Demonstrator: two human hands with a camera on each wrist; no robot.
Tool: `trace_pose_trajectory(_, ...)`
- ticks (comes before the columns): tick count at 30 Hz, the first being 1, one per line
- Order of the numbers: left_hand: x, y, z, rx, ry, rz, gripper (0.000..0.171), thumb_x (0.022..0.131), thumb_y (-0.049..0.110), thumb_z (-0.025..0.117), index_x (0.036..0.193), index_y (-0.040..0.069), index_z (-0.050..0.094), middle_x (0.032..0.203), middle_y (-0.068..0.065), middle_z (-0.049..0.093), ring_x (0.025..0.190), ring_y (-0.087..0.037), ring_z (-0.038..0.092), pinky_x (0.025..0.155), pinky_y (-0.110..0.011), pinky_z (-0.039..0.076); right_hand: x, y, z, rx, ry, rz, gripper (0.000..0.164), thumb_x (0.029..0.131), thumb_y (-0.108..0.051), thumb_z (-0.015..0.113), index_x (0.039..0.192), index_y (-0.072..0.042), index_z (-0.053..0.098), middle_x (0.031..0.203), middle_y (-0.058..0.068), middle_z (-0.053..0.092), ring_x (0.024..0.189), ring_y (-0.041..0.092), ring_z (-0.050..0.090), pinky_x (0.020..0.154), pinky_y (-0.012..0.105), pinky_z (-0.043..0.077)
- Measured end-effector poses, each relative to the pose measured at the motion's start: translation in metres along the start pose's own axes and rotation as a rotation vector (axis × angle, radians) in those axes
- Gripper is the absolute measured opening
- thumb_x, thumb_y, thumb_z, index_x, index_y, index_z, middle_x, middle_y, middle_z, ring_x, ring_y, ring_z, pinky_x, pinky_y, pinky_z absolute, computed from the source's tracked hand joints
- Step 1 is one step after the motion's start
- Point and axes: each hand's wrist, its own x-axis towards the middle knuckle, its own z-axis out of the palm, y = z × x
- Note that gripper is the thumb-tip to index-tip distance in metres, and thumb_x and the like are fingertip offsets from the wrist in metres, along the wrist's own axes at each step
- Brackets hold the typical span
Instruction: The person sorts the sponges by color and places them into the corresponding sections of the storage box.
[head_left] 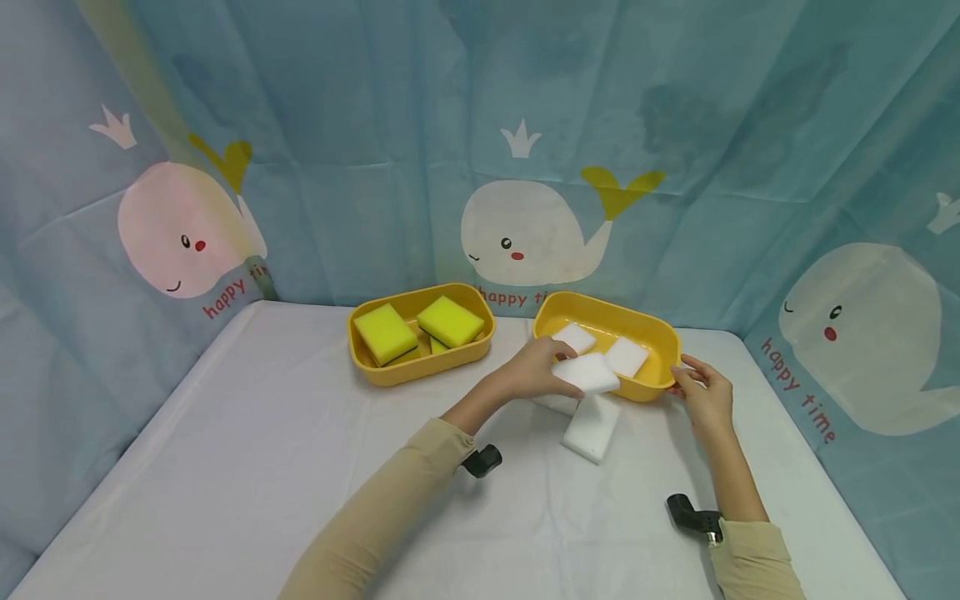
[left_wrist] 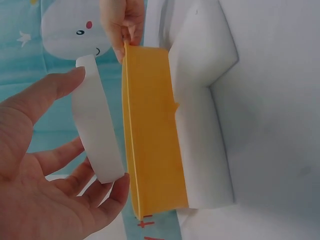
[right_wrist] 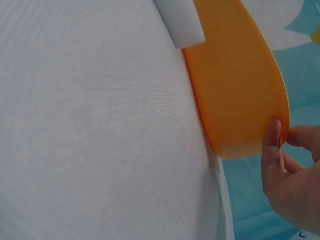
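My left hand [head_left: 537,372] pinches a white sponge [head_left: 588,374] between thumb and fingers, at the near rim of the right-hand yellow tray [head_left: 660,335]. In the left wrist view the held sponge [left_wrist: 98,120] stands on edge beside the tray wall [left_wrist: 155,130]. Two more white sponges [head_left: 576,337] [head_left: 626,357] lie inside that tray. My right hand [head_left: 706,395] grips the tray's right end, thumb outside and fingers at the rim, as the right wrist view shows. In front of the tray, a white sponge [head_left: 592,428] rests against another one [head_left: 557,403], partly hidden below the left hand.
A second yellow tray [head_left: 390,377] to the left holds several yellow-green sponges [head_left: 386,333] with dark undersides. Both trays stand at the back of the white-covered table [head_left: 300,433], close to a blue curtain [head_left: 360,167] printed with whales.
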Motion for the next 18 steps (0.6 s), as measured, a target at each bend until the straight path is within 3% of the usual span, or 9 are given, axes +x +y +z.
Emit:
trace_pose_trajectory(9, 0.012, 0.001, -0.005, -0.004, 0.028, -0.078, 0.064, 0.089, 0.028, 0.088, 0.142, 0.003, 0.063, 0.142, -0.013, 0.064, 0.127, -0.025, 0.058, 0.109, -0.038, 0.052, 0.001, 0.001, -0.001, 0.01, -0.004, -0.004, 0.053, 0.108, -0.013, 0.06, 0.156, 0.005, 0.044, 0.106, 0.003, 0.051, 0.07, -0.002, 0.062, 0.07, 0.01, 0.057)
trace_pose_trajectory(18, 0.025, -0.002, -0.006, 0.011, 0.077, -0.108, 0.063, 0.091, 0.028, 0.086, 0.143, 0.001, 0.062, 0.138, -0.014, 0.065, 0.123, -0.025, 0.059, 0.106, -0.037, 0.053, 0.001, 0.001, 0.0, -0.004, 0.012, 0.0, 0.052, 0.109, -0.014, 0.058, 0.156, 0.004, 0.045, 0.11, 0.005, 0.049, 0.07, -0.003, 0.061, 0.071, 0.009, 0.056)
